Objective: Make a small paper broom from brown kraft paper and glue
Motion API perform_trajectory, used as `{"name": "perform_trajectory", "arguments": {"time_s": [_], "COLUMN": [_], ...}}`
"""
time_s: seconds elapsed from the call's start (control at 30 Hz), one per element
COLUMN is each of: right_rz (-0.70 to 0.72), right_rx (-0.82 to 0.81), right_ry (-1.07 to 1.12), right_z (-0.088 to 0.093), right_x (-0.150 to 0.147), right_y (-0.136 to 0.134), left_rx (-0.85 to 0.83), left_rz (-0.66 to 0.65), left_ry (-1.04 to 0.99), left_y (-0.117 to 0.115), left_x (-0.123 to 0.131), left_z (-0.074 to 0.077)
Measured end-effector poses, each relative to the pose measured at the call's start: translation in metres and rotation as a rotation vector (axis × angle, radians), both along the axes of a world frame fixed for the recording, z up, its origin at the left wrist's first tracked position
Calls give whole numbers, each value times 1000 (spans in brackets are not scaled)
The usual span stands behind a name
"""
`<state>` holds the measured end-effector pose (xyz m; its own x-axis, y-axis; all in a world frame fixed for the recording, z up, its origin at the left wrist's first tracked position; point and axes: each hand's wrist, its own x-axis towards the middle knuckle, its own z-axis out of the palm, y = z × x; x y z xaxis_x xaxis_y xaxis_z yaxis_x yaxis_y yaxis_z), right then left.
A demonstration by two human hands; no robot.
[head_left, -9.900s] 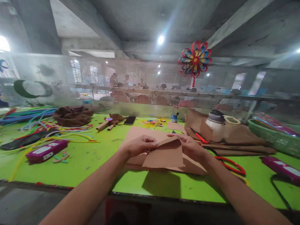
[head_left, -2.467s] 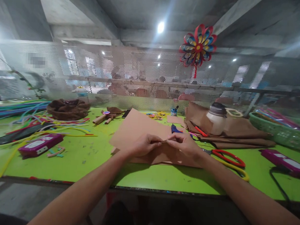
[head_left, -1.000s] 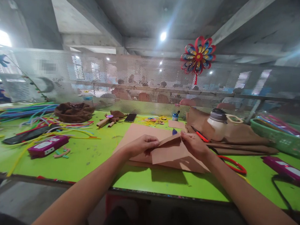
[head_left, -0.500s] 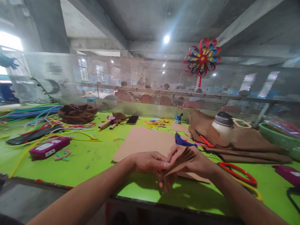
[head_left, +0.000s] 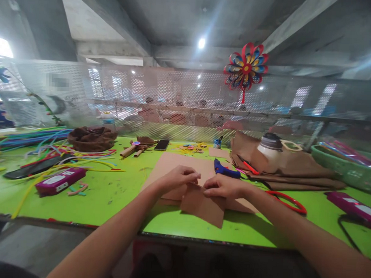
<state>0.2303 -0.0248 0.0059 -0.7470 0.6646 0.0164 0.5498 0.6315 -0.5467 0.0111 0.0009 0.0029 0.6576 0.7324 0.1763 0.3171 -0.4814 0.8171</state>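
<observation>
A small brown piece of paper (head_left: 205, 208) with a crease hangs tilted toward me, its lower corner near the table's front edge. My left hand (head_left: 179, 177) has its fingers curled at the paper's upper left edge, the thumb partly hidden. My right hand (head_left: 224, 185) pinches the upper right edge, fingers bent over it. Beneath and behind lies a larger tan sheet (head_left: 168, 166) flat on the green table. A blue glue gun (head_left: 225, 169) rests just beyond my right hand.
Right of my hands are red-handled scissors (head_left: 289, 203), folded brown material (head_left: 309, 171), a lidded jar (head_left: 269, 148), a green basket (head_left: 342, 167) and a purple power strip (head_left: 352, 207). Leftward lie another purple power strip (head_left: 60, 181), pipe cleaners (head_left: 45, 138) and a phone (head_left: 161, 145).
The brown paper, bunched in pleats between my hands before, now shows a broad face. My hands have moved slightly apart and up, with both palms turned down. The view has shifted a little.
</observation>
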Motion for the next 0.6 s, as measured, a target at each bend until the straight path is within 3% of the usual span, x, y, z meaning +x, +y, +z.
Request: {"name": "perform_trajectory", "arguments": {"time_s": [0.1,0.27,0.6], "right_rz": [-54,-153,-156], "right_rx": [88,169,232], "right_ry": [-40,-18,-24], "right_z": [-4,-18,-26], "right_x": [-5,-4,7], "right_y": [8,5,8], "left_rx": [147,197,212], "left_rz": [11,68,75], "left_ry": [172,257,323], "left_y": [1,3,5], "left_x": [4,5,6], "left_z": [-11,-23,-20]}}
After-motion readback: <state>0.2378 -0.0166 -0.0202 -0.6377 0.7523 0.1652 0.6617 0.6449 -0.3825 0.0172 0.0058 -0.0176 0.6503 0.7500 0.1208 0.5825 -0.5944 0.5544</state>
